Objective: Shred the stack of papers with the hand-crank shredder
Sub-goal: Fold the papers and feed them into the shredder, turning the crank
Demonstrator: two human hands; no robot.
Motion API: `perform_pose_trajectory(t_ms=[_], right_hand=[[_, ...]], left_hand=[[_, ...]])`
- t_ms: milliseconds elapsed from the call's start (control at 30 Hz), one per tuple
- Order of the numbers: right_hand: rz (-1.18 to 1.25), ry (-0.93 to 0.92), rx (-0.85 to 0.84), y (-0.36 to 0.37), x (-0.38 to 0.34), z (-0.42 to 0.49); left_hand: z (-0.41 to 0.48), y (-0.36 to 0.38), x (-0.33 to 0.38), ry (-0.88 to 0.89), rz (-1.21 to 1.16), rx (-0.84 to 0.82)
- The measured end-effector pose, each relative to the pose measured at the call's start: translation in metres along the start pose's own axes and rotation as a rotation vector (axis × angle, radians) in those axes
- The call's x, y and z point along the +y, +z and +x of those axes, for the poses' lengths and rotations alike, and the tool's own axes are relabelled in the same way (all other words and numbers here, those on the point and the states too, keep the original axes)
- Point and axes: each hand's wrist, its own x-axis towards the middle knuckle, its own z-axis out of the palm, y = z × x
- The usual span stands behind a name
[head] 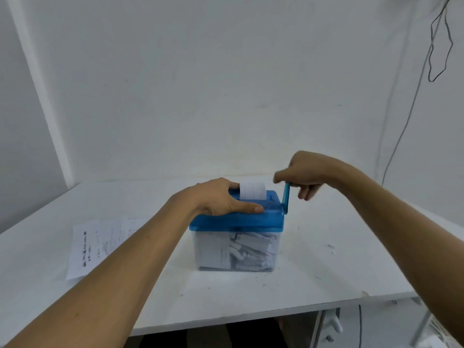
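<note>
Tabletop papers (85, 247) sit half-hidden behind left forearm (140, 249); right hand (305, 172) blurred.

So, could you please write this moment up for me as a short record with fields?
left hand: holds the blue lid, thumb along its front
right hand: grips the top of the crank, fingers blurred
sheet: stands upright in the slot, partly fed
bin: clear, holding paper shreds
stack of papers: flat on the table, left of the bin
</note>
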Motion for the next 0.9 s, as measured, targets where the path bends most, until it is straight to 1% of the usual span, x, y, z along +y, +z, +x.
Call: perform_pose_trajectory(t_ms=[100,167,233,333,467,533,633,733,767,833,900], right_hand=[[-0.010,-0.058,0.205,0.019,0.006,0.029],[-0.018,-0.093,0.327,0.038,0.014,0.044],[0.161,-0.120,0.387,0.055,0.021,0.056],[0.470,-0.070,0.412,0.081,0.028,0.062],[0.719,0.105,0.354,0.114,0.041,0.060],[0.786,0.156,0.316,0.128,0.048,0.053],[0.740,0.205,0.253,0.137,0.053,0.039],[0.663,0.259,0.142,0.133,0.055,0.020],[0.636,0.245,0.095,0.129,0.057,0.012],[0.527,0.158,0.010,0.119,0.060,-0.005],[0.437,0.079,-0.032,0.106,0.060,-0.021]], left_hand=[[0.000,0.002,-0.001,-0.018,0.013,0.029],[-0.003,0.004,-0.002,-0.033,0.073,0.060],[-0.007,0.007,-0.001,-0.016,0.160,0.099],[-0.011,0.012,0.002,0.045,0.272,0.169],[-0.011,0.019,0.002,0.048,0.306,0.250],[-0.009,0.019,0.002,0.019,0.309,0.271],[-0.010,0.017,0.004,-0.028,0.291,0.274],[-0.013,0.015,0.006,-0.039,0.270,0.260],[-0.014,0.015,0.008,-0.038,0.266,0.259],[-0.015,0.014,0.008,-0.036,0.262,0.254],[-0.014,0.013,0.009,-0.032,0.263,0.240]])
